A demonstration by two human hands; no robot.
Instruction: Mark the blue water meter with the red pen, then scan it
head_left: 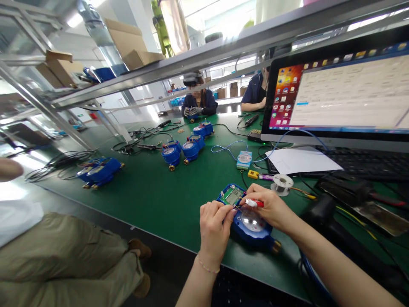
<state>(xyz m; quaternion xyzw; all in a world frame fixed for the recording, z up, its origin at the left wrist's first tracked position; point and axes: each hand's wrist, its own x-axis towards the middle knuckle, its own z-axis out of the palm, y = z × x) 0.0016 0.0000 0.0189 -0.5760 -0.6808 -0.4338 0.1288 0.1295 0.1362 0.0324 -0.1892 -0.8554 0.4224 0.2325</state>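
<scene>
A blue water meter (252,238) lies on the green table in front of me. It has a brass end, a clear round dome (252,219) and a green circuit board with a small display (233,195). My left hand (214,226) is closed in a pinch over the meter's near left side, with thin wires (237,207) at the fingertips. From the right, my right hand (266,207) grips a slim red and white tool (254,203), its exact kind unclear. Its fingertips come close to the left ones, between board and dome.
Several more blue meters (171,154) stand farther back and left. A solder spool (281,184), a small blue-white module (244,158), a monitor (338,94), paper (303,160) and a black handheld device (322,217) are on the right. Co-workers (200,102) sit opposite; another person (64,256) is at left.
</scene>
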